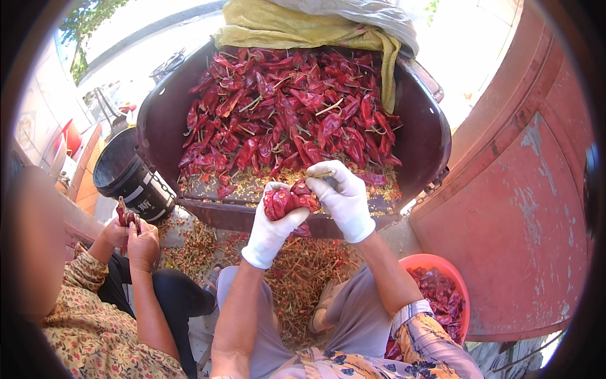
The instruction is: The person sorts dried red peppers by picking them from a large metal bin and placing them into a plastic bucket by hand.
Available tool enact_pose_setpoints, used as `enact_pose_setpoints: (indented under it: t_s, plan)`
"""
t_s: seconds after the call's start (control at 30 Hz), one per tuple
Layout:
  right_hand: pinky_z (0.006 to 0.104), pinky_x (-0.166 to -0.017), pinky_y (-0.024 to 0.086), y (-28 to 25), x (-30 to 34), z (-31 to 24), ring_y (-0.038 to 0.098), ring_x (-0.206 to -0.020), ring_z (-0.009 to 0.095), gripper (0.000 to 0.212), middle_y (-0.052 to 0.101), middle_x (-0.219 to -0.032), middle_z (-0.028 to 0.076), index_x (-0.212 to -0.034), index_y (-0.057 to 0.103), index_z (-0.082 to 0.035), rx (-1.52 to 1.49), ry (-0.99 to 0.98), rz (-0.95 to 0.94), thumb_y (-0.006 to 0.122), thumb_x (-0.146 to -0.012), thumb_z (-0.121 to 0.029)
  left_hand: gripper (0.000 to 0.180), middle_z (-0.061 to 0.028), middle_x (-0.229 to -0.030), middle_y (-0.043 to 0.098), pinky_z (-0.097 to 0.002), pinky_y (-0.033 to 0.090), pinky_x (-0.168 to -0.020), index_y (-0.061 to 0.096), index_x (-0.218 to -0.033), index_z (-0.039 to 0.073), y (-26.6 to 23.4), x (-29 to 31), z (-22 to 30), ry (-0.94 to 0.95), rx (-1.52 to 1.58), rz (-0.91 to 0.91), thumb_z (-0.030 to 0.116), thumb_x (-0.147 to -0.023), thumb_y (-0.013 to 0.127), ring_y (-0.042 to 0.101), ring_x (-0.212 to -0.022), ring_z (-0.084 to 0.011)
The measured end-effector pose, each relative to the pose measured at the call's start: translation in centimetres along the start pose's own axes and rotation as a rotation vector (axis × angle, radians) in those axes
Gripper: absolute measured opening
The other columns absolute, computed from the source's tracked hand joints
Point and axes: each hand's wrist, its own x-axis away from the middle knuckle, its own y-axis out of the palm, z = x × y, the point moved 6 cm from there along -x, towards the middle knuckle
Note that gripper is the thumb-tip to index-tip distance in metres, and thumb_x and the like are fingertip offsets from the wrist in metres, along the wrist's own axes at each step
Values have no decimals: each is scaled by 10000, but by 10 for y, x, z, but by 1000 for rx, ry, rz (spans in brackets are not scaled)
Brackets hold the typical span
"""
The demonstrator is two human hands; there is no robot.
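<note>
My left hand [268, 228], in a white glove, is closed around several dried red chilli peppers [282, 203]. In a white glove too, my right hand [346, 201] pinches a pale brown stem [322, 175] between thumb and fingers, right beside the held peppers. Whether that stem is still joined to a pepper I cannot tell. Both hands are over the near edge of a dark red tub [424, 126]. A big heap of dried red chillies [284, 107] fills the tub, with yellow seeds [243, 189] scattered along its near side.
A yellow cloth sack [284, 28] drapes over the tub's far rim. To the left stands a black bucket [123, 167]. A co-worker's hands [136, 237] hold dried peppers. A red basin [461, 278] of peppers sits at right, near a red metal panel [505, 234]. Stems [303, 284] litter the floor.
</note>
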Motion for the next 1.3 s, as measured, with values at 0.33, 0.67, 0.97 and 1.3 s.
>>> enact_pose_setpoints:
  t_s: [0.33, 0.67, 0.97, 1.3]
  plan:
    - [175, -451, 333, 4, 8, -8, 425, -518, -6, 123, 596, -795, -21, -1002, 614, -34, -218, 170, -33, 613, -922, -127, 499, -39, -1042, 638, -288, 498, -814, 536, -1212, 40, 7, 4, 11, -72, 63, -142, 51, -742, 704, 615, -932, -142]
    - [144, -359, 263, 18, 8, 11, 363, -449, -11, 177, 585, -830, 15, -1087, 545, -45, -782, 329, -136, 569, -955, -160, 387, -35, -969, 650, -268, 483, -734, 575, -1147, 35, 8, 8, 11, -75, 260, -170, 59, -771, 661, 612, -841, -126]
    - [172, -356, 243, 12, 8, 6, 345, -417, 9, 111, 575, -763, -4, -1031, 528, -70, -635, 346, -81, 537, -968, -161, 517, -48, -1023, 642, -313, 493, -797, 529, -1242, 30, 9, 7, 4, -109, 306, -180, 98, -754, 685, 617, -916, -151]
    - [135, -296, 221, 25, 17, 8, 251, -353, -25, 131, 514, -705, -25, -1030, 526, -65, -864, 616, -479, 500, -993, -188, 562, -115, -1056, 632, -350, 511, -844, 533, -1185, -27, 3, 14, -8, -207, 473, -364, 135, -660, 654, 626, -960, -220]
